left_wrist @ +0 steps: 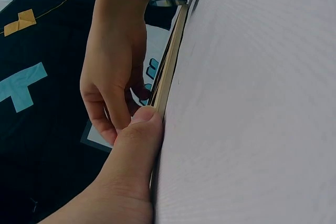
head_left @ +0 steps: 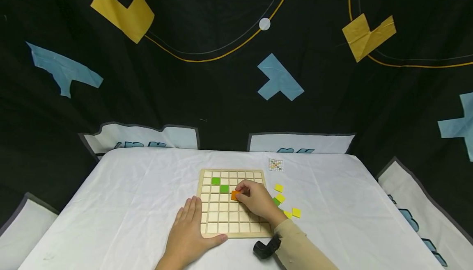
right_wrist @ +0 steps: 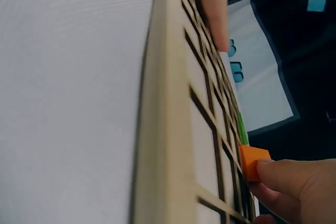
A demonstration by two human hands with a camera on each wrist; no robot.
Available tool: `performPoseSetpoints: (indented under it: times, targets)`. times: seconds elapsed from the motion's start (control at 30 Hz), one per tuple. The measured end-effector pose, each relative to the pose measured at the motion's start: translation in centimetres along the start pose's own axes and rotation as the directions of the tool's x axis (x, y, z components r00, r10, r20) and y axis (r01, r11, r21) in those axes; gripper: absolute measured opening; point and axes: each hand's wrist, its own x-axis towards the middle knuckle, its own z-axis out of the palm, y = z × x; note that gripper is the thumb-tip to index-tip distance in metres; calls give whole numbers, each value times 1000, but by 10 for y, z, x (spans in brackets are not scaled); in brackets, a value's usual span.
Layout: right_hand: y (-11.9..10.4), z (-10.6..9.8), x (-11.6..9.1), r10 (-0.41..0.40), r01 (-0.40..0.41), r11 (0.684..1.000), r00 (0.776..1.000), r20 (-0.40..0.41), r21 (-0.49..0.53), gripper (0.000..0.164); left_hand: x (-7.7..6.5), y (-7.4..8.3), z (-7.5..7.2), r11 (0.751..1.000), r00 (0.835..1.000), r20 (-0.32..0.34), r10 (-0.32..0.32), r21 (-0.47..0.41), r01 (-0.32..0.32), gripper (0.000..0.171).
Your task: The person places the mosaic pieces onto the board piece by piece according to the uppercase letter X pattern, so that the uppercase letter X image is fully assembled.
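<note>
A square wooden grid board (head_left: 236,234) with pale cells lies on the white table. My right hand (head_left: 256,199) pinches an orange tile (head_left: 234,195) between thumb and fingers over the board's middle; the right wrist view shows this orange tile (right_wrist: 253,162) close at the grid's surface. Two green tiles, one upper left (head_left: 216,181) and one lower right of it (head_left: 224,188), sit in cells on a diagonal leading to the orange one. My left hand (head_left: 190,229) lies with straight fingers along the board's left edge, its thumb at the front edge.
Several yellow tiles (head_left: 296,212) and a green tile (head_left: 276,201) lie loose right of the board, partly behind my right forearm. A small printed pattern card (head_left: 276,165) lies beyond the board's back right corner. A black curtain (head_left: 221,110) hangs behind the table.
</note>
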Motion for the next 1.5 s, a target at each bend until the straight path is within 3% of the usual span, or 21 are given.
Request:
performPoseSetpoints:
  times: [0.3,0.57,0.73,0.87,1.03,1.27,1.5]
  targets:
    - [-5,5,1,-11,8,993,1000,-22,-117,6,0,2,-1,1000,1000,-20,12,1,-11,137]
    - [-4,2,-5,-32,37,986,999,29,-165,20,0,3,-1,1000,1000,-7,4,1,-4,137]
    - [-2,-5,-12,-64,73,984,996,61,-160,20,-1,3,0,1000,1000,-5,4,2,-4,137]
    - [1,-18,-20,-95,97,977,995,20,-192,23,-1,3,0,1000,1000,-13,4,1,-4,137]
    - [12,-39,-32,-24,11,968,998,-49,-251,26,-1,3,0,1000,1000,-12,6,-1,-6,137]
    - [32,-63,-48,104,-126,941,991,-86,-314,25,-1,2,-1,1000,1000,-1,5,13,-5,137]
    - [44,-69,-55,153,-166,929,986,-66,-330,21,-1,3,-2,1000,1000,7,-1,7,1,138]
